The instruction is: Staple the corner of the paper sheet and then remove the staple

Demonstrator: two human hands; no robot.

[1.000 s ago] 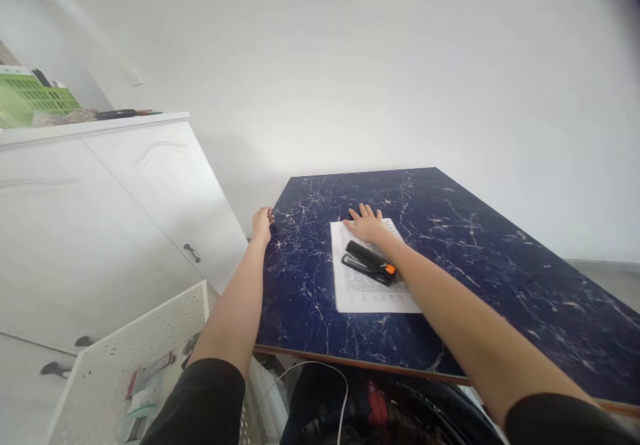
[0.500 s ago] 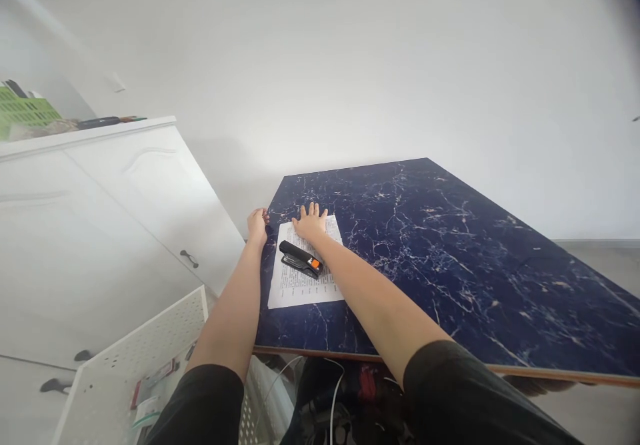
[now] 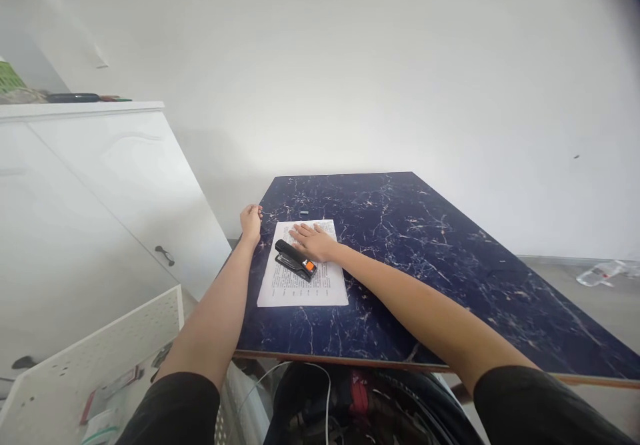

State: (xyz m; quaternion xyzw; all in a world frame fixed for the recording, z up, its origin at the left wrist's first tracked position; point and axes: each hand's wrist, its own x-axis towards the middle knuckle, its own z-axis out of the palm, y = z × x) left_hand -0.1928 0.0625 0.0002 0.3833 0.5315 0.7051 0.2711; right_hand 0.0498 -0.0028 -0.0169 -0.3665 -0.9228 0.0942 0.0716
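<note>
Stapler: black, orange patch at the near right end; laid slantwise on the printed paper, seemingly on its side. Slim gap seen between upper arm and base.
Stapler contact: not gripped; placed just beside the right hand, touching or not cannot be told.
Paper: white, covered in dark print, laid flat near the table's left edge; one sheet or several not clear.
Right hand: palm down on the paper, fingers stretched out and slightly spread, nothing clasped.
Left hand: fingers curled at the left edge of the table; whether anything is pinched cannot be told.
Done: paper spread on the blue marbled table, stapler set on top, sheet apparently being steadied by the right palm.
Left: stapler not taken up; no staple can be made out in the paper, so progress is judged early.
Small grey piece: lying just beyond the paper's far edge, too small to be identified.
</note>
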